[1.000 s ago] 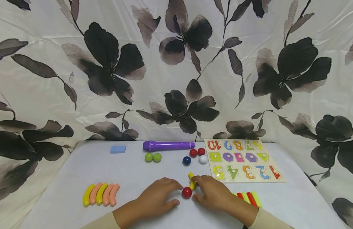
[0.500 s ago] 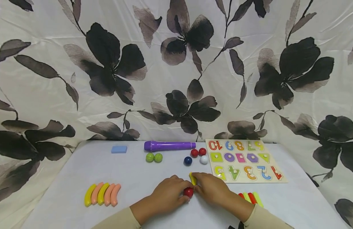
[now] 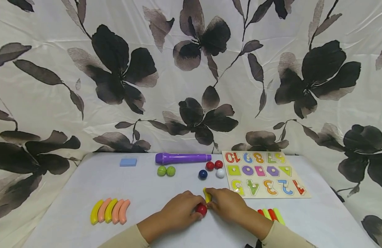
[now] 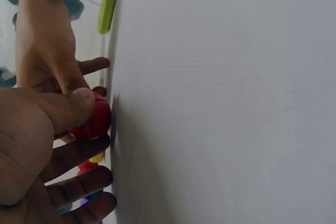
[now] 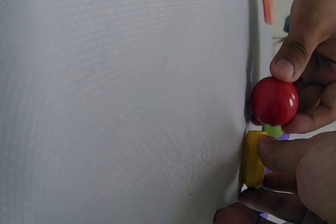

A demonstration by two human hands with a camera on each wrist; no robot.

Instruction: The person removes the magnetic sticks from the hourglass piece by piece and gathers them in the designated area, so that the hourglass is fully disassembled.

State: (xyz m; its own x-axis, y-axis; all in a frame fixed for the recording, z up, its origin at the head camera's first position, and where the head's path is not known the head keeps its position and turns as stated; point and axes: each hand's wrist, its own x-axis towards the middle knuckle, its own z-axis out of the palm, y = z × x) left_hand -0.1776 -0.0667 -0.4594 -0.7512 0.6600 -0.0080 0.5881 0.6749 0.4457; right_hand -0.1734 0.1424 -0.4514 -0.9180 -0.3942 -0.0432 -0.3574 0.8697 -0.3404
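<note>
My left hand (image 3: 182, 210) pinches a glossy red ball (image 3: 201, 209) between thumb and index finger, at the near middle of the table. The left wrist view shows the thumb on top of the red ball (image 4: 97, 121) and the other fingers spread. Just right of it, my right hand (image 3: 229, 205) pinches a yellow curved, banana-shaped piece (image 3: 207, 195), partly hidden by the fingers. In the right wrist view, that yellow piece (image 5: 253, 158) touches the tabletop, beside the red ball (image 5: 274, 101).
Yellow and pink curved pieces (image 3: 110, 210) lie in a row at left; red and green sticks (image 3: 272, 215) lie at right. Behind are a purple microphone (image 3: 183, 158), green balls (image 3: 166, 171), a blue ball (image 3: 203, 174), a white ball (image 3: 220, 173), red balls, a blue block (image 3: 128, 162) and a number board (image 3: 265, 174).
My left hand has moved right and taken hold of the red ball. The right hand's thumb and fingers have closed on the yellow banana-shaped piece. Over the last half second, both shift slightly left.
</note>
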